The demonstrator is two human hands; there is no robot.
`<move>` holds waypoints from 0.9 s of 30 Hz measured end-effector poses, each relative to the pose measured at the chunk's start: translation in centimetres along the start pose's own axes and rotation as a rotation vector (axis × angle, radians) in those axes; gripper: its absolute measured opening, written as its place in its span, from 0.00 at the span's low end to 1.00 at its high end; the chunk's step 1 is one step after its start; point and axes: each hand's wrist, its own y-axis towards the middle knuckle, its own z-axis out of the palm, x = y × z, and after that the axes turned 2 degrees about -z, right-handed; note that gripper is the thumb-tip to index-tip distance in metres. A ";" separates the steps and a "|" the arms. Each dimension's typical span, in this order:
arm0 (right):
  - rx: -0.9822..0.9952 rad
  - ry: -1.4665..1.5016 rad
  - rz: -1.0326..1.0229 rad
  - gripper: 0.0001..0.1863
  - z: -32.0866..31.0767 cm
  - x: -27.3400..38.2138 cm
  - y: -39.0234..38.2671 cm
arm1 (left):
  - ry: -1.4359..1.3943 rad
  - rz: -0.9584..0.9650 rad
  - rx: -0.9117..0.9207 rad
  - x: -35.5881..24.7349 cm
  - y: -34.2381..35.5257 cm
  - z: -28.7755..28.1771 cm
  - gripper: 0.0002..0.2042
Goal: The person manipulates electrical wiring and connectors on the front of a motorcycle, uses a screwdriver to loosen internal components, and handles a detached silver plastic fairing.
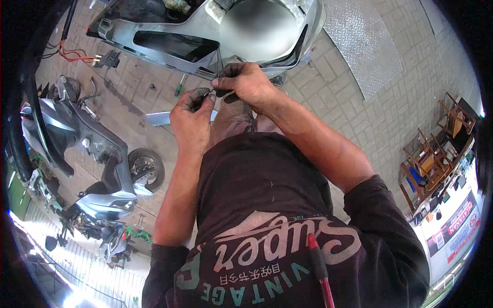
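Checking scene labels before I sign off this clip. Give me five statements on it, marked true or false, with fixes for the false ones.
1. The left hand and right hand are close together, near the lower edge of the silver bodywork in the picture. True.
2. The green-handled tool is in the right hand. False: the green-handled tool lies on the ground, left of the right hand.
3. A treaded metal plate lies to the right of both hands. True.
4. The silver motorcycle stands on the person's right. False: it is on the left.
5. The person wears a dark shirt. True.
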 end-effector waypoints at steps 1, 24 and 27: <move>-0.006 0.026 0.007 0.10 0.1 -0.1 0.1 | -0.013 -0.004 -0.010 0.0 0.0 0.0 0.07; -0.020 0.267 -0.010 0.09 0.8 0.0 -0.5 | -0.627 -0.279 0.339 0.8 1.1 -2.6 0.10; -0.015 0.255 -0.018 0.10 0.6 0.0 -0.2 | -0.700 -0.394 0.380 0.4 1.5 -2.4 0.10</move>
